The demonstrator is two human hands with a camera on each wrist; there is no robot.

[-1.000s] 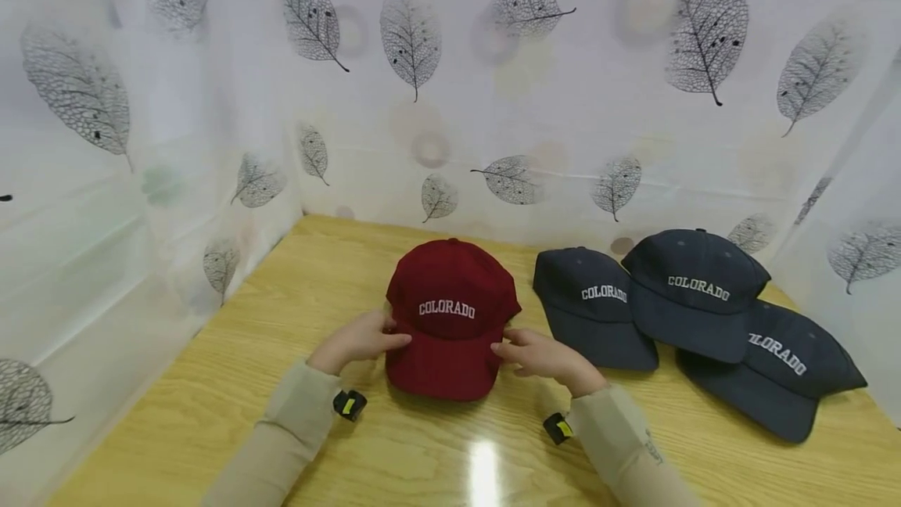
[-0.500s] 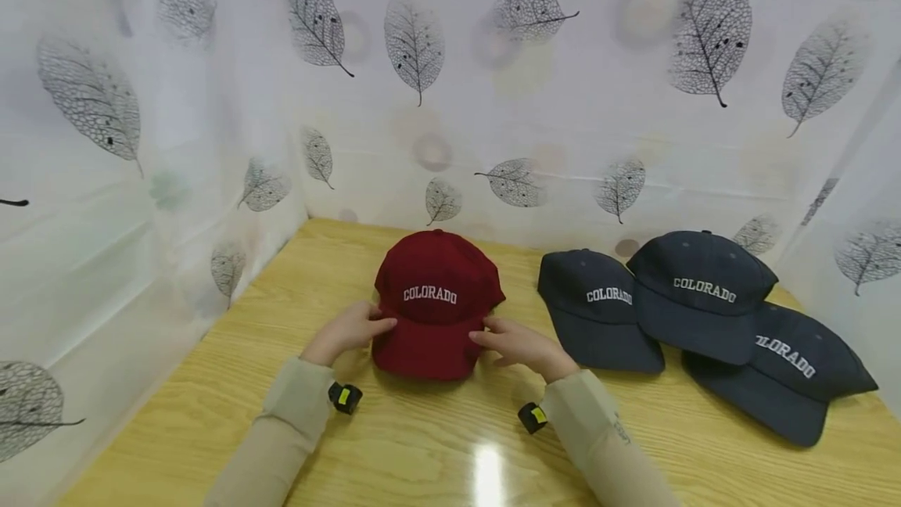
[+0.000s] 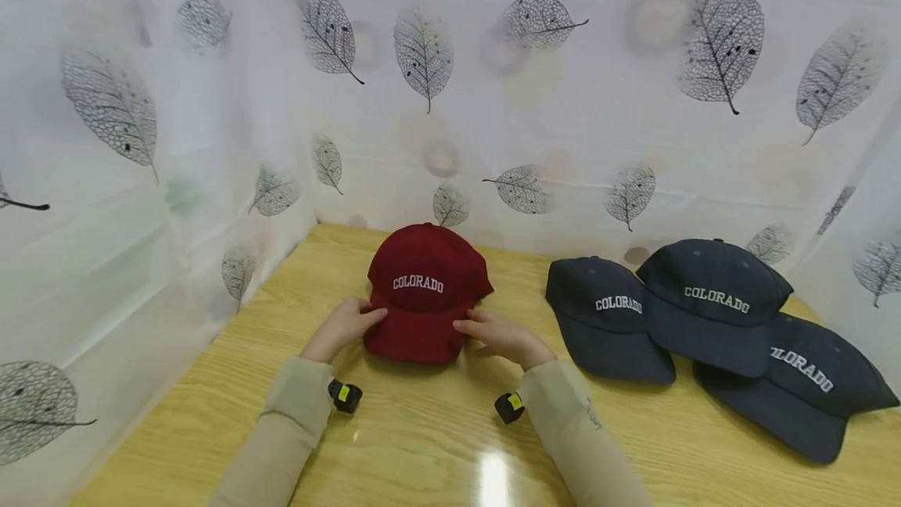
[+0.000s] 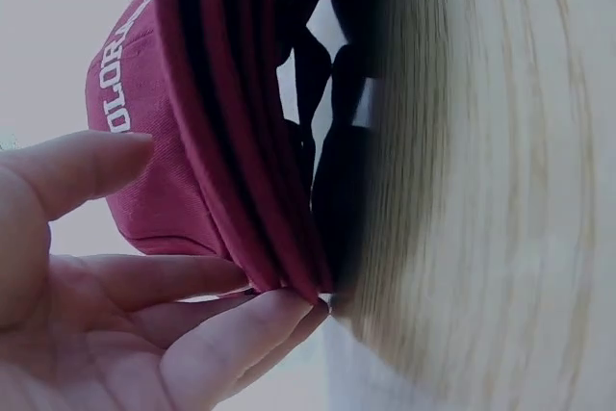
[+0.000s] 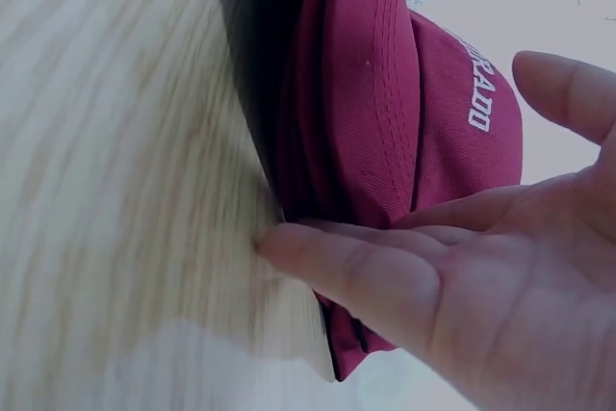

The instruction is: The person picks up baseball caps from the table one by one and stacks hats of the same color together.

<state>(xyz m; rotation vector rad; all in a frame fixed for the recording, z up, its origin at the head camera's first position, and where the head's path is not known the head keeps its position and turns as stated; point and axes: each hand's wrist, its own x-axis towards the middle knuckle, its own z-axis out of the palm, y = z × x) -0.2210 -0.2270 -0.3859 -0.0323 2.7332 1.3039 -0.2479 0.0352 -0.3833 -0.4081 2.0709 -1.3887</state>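
Note:
A dark red baseball cap (image 3: 418, 280) with white COLORADO lettering sits left of centre on the wooden table, brim toward me. In the left wrist view several red brims (image 4: 241, 132) lie stacked one under another. My left hand (image 3: 345, 327) is at the brim's left side, its fingers touching the stacked edges and its thumb stretched out over the cap. On the other side my right hand (image 3: 507, 339) rests its extended fingers against the brim edges and side of the red stack (image 5: 371, 113); its thumb stands apart from the cap.
To the right lie navy COLORADO caps: one on the left (image 3: 605, 319), one in the middle (image 3: 714, 300) overlapping its neighbours, and one at the right (image 3: 802, 382). A leaf-printed curtain (image 3: 394, 116) closes off the back and sides of the wooden table (image 3: 415, 452).
The red cap stack has slid away from me and to the left, with both hands moving along at its sides. The navy caps keep their arrangement; the head view has shifted slightly.

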